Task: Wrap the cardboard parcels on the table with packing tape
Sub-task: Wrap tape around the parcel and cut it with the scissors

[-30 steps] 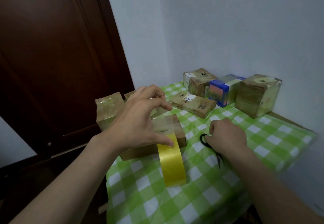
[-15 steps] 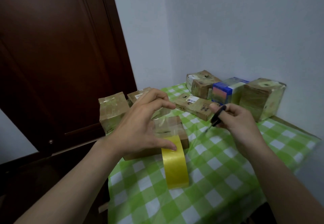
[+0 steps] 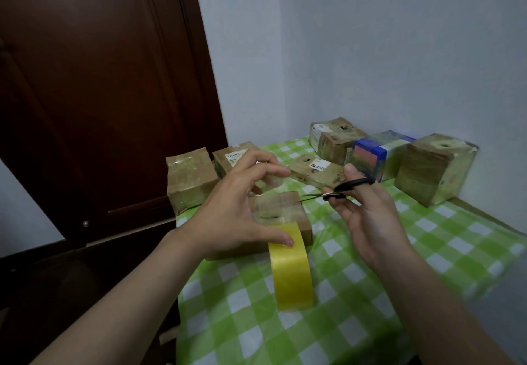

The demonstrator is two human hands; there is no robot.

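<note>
Over on the left edge of the desk [image 3: 216, 302] a taped parcel [image 3: 189, 179] sits idle by the door [image 3: 99, 79], so eyes on the middle. Left grip [image 3: 239, 210]: thumb pressed on top of the yellow tape roll [image 3: 292, 270], fingers arched over the working parcel [image 3: 281, 213]. A glint of clear film shows at their tips, and I cannot tell whether they pinch it. That parcel lies flat on the checked cloth, with the roll standing on edge against its near side. I judge it light and fairly stiff, cardboard with slick tape already across the top. A flat press from above should hold it better than a side pinch, which could slide. The tape is the tricky bit: thin, floppy, sticky, and it wants keeping taut or it folds on itself. Moving right, scissors [image 3: 342, 190], blades looking slightly parted and aimed at the parcel's far corner. Right grip [image 3: 368, 216] is closed through the black handles. Further right, a blue box [image 3: 379, 156] and a cube parcel [image 3: 433, 170] sit by the wall, well apart from the work
</note>
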